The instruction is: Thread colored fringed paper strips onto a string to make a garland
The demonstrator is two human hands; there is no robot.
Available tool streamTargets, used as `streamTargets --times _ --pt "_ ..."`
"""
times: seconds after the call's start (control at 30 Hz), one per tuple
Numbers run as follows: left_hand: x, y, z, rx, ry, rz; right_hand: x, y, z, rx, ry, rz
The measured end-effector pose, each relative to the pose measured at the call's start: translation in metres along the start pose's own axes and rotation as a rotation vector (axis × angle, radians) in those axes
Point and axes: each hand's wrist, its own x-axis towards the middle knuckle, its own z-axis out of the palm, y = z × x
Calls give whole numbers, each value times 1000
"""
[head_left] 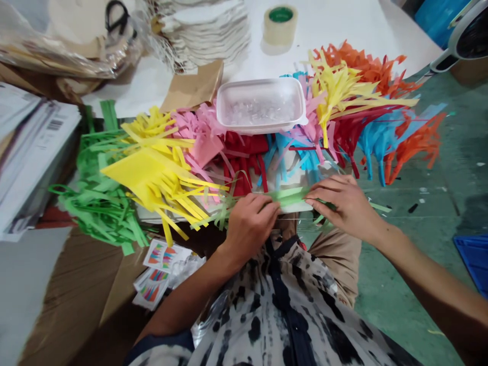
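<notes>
Between my two hands, at the near edge of the table, stretches a light green tissue paper tassel [292, 196] with cut strips trailing from its ends. My left hand [253, 221] is closed on its left part. The fingers of my right hand [341, 203] pinch its right end. Just beyond lie a dark red tassel [244, 152] and a blue tassel [305, 158]. A yellow tassel [148, 173], a green tassel [102, 193] and a pink tassel [200, 134] spread to the left.
A clear plastic tub [261, 124] of small transparent pieces stands behind the tassels. A tape roll [280, 25], stacked white bundles [206, 30] and black-handled scissors [117, 18] are farther back. More tassels [346, 91] lie right; printed cards [163, 269] sit below left.
</notes>
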Motion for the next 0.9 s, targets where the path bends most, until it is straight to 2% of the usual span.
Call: streamTargets --times 0.13,0.27,0.4,0.57,0.77,0.9 --pt "0 -7 -11 -69 -27 -178 6 -3 0 33 -13 131" --pt "3 -9 -7 31 0 -251 13 -6 6 -173 -62 159" --pt "8 -13 -2 138 -36 -237 20 -11 10 -425 -80 114" --pt "14 -18 -1 208 -74 -200 25 -15 15 -562 -66 93" --pt "14 -17 0 292 -52 -157 26 -27 8 -574 -34 119" --pt "14 -14 4 297 -8 -133 18 -37 7 -412 41 -31"
